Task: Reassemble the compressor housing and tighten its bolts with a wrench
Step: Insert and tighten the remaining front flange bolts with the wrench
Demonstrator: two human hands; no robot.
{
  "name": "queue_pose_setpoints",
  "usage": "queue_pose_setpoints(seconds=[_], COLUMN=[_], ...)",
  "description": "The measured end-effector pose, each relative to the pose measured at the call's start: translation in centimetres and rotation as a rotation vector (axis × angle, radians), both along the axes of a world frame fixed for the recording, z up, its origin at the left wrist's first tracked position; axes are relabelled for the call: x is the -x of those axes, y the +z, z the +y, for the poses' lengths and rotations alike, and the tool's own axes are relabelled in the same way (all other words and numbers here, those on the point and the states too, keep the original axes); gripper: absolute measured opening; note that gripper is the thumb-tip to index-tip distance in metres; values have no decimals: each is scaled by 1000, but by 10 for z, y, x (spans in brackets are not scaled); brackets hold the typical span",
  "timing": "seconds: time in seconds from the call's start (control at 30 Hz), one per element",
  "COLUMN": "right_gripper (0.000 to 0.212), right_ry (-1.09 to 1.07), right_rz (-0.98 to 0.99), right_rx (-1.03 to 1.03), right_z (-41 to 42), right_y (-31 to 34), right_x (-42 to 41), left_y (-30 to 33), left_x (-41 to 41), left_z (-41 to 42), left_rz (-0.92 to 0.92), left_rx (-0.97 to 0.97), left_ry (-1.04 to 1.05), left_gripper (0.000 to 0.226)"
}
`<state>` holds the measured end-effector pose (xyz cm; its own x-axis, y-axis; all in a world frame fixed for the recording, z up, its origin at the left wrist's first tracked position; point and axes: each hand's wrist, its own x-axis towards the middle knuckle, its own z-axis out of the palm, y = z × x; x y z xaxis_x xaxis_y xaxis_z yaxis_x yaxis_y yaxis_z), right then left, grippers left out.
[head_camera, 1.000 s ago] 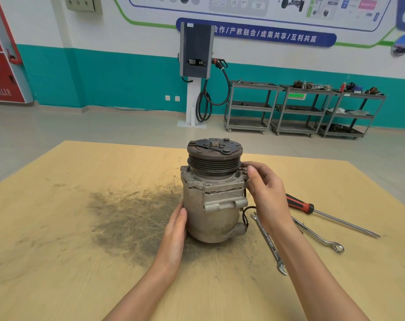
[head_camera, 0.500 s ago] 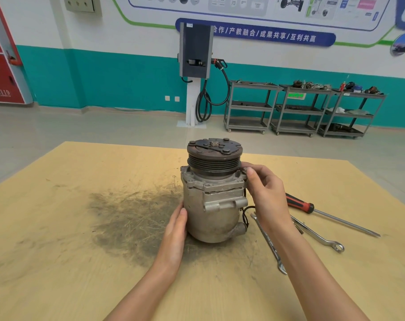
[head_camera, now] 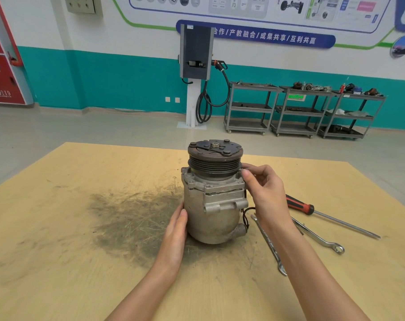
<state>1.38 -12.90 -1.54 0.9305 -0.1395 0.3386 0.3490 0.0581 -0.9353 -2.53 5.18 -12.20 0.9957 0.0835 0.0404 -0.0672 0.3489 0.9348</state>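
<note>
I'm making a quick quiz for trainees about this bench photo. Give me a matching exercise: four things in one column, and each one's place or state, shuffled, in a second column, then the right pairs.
Things:
1. compressor
2. left hand
3. right hand
4. screwdriver

Places or states:
A. fingertips at the upper right corner of the housing, just under the pulley
B. lies flat on the table, red-and-black handle, right of the wrenches
C. stands upright on the table, pulley on top
D. fingers straight, pressed against the lower left side of the housing

Pairs: 1-C, 2-D, 3-A, 4-B
</note>
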Motion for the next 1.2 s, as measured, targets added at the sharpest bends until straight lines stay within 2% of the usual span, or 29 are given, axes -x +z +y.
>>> queue_pose_setpoints(seconds=[0.1,0.23,0.4,0.63,0.8,1.0,1.13,1.2], right_gripper=[5,19,5,18,2,18,4,3], right_ry=[10,47,10,39,9,53,50,55], right_rz=[1,2,0,2,-19,-8,9,17], right_rx=[11,27,-9,47,29,54,7,-22], right_z=[-1,-3,0,-2,-1,-4,-4,-3], right_y=[0,-2,0,0,2,-2,1,2], right_x=[-1,2,0,2,0,2,0,-1], left_y=[0,0,0,1,1,0,1,2], left_x=[0,1,1,1,1,1,2,2], left_z=[0,0,1,0,0,1,0,0], left_rz=[-10,-16,-23,-23,-23,-27,-33,-32], left_rx=[6,1,-6,1,16,-3,10,13], left_ry=[2,5,7,3,1,6,5,6], left_gripper=[90,91,90,91,91,91,89,88])
